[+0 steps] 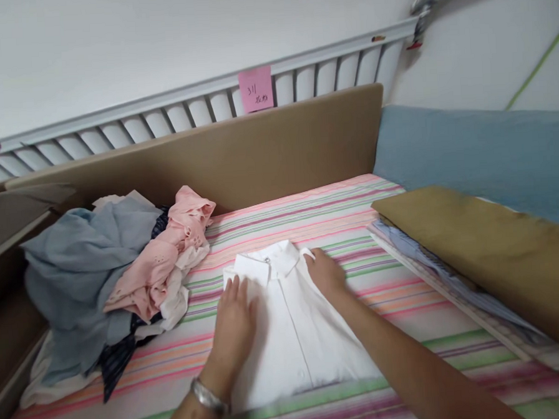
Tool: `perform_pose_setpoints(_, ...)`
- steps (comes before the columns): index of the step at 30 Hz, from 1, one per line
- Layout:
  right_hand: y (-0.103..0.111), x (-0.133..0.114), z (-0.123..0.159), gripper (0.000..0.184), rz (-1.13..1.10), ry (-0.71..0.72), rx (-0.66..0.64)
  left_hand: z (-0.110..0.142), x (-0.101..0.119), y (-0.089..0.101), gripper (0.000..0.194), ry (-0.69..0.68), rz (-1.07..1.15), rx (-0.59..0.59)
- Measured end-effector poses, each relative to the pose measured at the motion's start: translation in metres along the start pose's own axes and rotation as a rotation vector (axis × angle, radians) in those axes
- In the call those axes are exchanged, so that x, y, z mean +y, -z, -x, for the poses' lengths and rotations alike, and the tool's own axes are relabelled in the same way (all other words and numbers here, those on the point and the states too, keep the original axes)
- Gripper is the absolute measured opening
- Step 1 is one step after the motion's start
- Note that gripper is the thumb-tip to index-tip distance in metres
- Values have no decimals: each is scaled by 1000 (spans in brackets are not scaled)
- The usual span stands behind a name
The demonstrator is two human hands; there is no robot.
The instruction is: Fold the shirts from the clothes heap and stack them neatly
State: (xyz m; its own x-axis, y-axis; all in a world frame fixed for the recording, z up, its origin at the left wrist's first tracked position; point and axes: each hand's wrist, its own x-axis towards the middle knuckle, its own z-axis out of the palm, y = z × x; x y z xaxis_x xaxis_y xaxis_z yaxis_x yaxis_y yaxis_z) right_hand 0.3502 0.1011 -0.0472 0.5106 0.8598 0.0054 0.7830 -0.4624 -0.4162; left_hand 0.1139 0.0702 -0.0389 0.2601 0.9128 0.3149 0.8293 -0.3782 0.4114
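A white collared shirt [286,340] lies front side up in the middle of the striped bed cover, its sides folded in and its collar [282,259] pointing away from me. My left hand [235,321] rests on the shirt's left shoulder with fingers stretched out, a silver bracelet [207,398] around the wrist. At the right shoulder, my right hand [326,273] is closed on the shirt's edge, pinching the fabric by the collar. The forearm hides part of the shirt's right side.
Rumpled clothes, including a blue garment [85,263] and a pink one [163,259], are heaped on the left. Folded clothes topped by an olive-brown piece [478,249] lie right. Behind stand a brown board [295,143] and a radiator [176,112] with a pink note [256,89].
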Motion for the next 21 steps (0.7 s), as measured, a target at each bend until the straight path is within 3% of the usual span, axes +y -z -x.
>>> perform_pose_setpoints(2,8,-2,3,44,-30,96,68,21,11,-14,53,-8,-153,-35)
perform_pose_setpoints(4,8,0,9,49,0,309,123,34,15,-28,57,-16,-241,-56)
perform_pose_setpoints(7,-8,9,19,52,78,497,-3,42,11,-42,54,-39,-296,-59)
perform_pose_setpoints(11,-29,21,25,56,122,492,-83,41,8,-49,55,-50,-278,-34)
perform_pose_setpoints(15,-17,17,22,54,18,453,-140,38,6,-40,52,0,-69,-25)
perform_pose_setpoints(17,-3,20,24,52,-130,382,-175,42,-2,-29,53,133,177,36)
perform_pose_setpoints(21,20,53,53,43,-505,205,-212,77,-23,-4,63,700,803,197)
